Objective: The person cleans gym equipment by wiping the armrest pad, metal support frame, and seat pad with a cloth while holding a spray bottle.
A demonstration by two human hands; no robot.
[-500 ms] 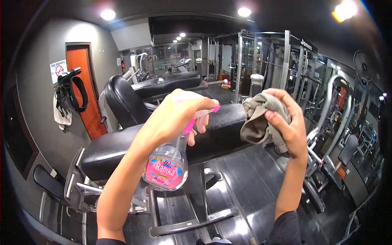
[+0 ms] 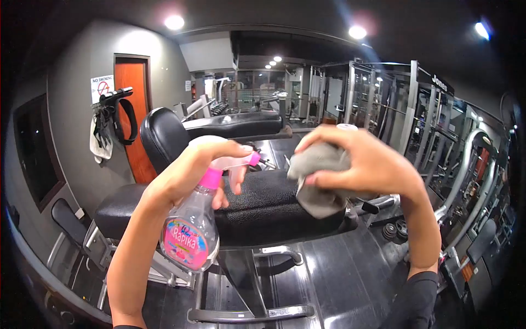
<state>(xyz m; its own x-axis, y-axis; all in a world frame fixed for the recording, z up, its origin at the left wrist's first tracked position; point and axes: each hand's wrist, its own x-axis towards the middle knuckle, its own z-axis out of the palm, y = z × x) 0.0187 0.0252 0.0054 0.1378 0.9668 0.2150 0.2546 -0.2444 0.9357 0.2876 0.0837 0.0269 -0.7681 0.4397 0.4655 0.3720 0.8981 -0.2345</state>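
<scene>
My left hand (image 2: 205,164) is wrapped round the neck and trigger of a clear spray bottle (image 2: 189,238) with a pink nozzle and a pink "Rapika" label. The bottle hangs tilted over the near side of a black padded bench (image 2: 263,205). A bunched grey-green cloth (image 2: 320,175) is gripped in my right hand (image 2: 367,164), above the right end of the bench pad. Motion blurs this hand and the cloth slightly. Whether the cloth touches the pad, I cannot tell.
Behind the bench stands an upright black backrest (image 2: 163,140), with another long pad (image 2: 235,123) beyond. Weight plates (image 2: 395,229) lie on the floor at right. A belt (image 2: 126,120) hangs by the orange door (image 2: 141,159). Cable machines (image 2: 413,109) fill the right side.
The view has turned left. My right hand has brought the cloth inward and slightly lower over the pad. My left hand with the spray bottle sits further left and lower.
</scene>
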